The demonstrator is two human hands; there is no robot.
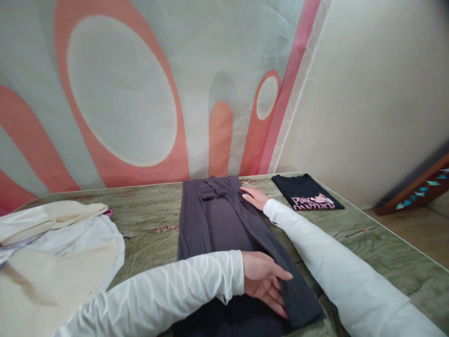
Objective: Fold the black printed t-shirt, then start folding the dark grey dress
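Note:
A dark grey garment (pixel 224 224) with a gathered, knotted waist lies lengthwise on the wood-patterned table, its waist at the far edge. On its right side, a long strip of the cloth slants towards me. My left hand (pixel 264 281) reaches across the lower part, thumb over the strip's inner edge and fingers curled against it. Farther off, my right hand (pixel 257 199) grips the garment's right edge close to the waist, fingertips at the cloth. White sleeves cover both forearms, and the left one hides part of the garment.
A folded black T-shirt (pixel 307 192) with pink lettering lies at the far right of the table (pixel 147 213). Cream and white clothes (pixel 59 243) are heaped on the left. Behind stands a patterned backdrop (pixel 196 70), with a plain pale wall (pixel 372 93) to its right.

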